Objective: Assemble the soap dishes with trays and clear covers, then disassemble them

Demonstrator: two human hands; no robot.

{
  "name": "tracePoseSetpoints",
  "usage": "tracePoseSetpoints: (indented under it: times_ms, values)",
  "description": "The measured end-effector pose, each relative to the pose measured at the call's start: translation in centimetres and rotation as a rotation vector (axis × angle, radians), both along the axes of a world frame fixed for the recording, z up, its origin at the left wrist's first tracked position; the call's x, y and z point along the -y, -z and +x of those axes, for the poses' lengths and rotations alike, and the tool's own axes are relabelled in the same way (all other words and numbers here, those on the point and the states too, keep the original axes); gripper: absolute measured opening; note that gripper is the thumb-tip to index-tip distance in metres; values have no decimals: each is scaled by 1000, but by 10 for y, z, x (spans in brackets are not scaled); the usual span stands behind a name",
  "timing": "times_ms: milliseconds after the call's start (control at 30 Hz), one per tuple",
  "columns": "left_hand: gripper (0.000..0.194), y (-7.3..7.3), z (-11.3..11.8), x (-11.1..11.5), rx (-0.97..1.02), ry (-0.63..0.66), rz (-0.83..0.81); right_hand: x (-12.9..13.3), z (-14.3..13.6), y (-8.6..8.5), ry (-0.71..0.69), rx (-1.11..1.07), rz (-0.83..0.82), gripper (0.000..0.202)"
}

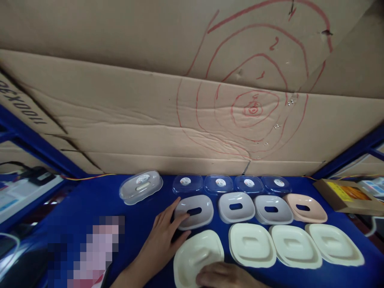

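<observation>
My left hand rests at the left side of a grey slotted dish, its fingers spread and touching the rim. Below that dish, a cream tray sits slightly tilted. The curled fingers of my right hand grip this tray's lower right edge. Three more cream trays lie to the right. Behind them are two grey slotted dishes and a peach one. Clear lids with round stickers form the back row.
A covered grey dish stands at the back left of the blue table. A cardboard panel with red rings rises behind. An open carton is at right; a pixelated item lies at lower left.
</observation>
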State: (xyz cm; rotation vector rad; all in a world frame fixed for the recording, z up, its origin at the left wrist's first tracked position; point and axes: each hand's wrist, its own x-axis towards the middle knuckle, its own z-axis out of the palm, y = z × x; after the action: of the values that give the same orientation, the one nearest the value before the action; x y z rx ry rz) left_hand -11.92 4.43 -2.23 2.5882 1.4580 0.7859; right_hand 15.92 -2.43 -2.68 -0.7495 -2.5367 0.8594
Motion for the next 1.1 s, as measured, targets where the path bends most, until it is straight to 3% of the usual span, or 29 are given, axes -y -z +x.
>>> tracePoseSetpoints:
  times_ms: [167,300,500,633,767,833,933,1100]
  values:
    - [47,-1,-1,-2,2,-16,-35,1,0,6,9,19,60,28]
    - [41,-2,-2,-3,49,-9,-26,1,-1,10,6,28,56,27]
    - [40,-7,-7,3,160,-5,-2,-2,-1,-2,20,17,48,27]
    - [43,-6,-8,12,219,16,18,-7,0,-6,59,23,267,24]
    - [48,-2,-3,17,209,74,17,-12,2,2,141,37,608,15]
    - [49,-2,-1,19,202,93,23,-14,3,7,154,83,703,22]
    - [49,-3,-2,20,186,86,29,-15,5,12,155,163,759,39]
    - [49,-4,-4,22,160,92,16,-14,4,5,242,225,694,55]
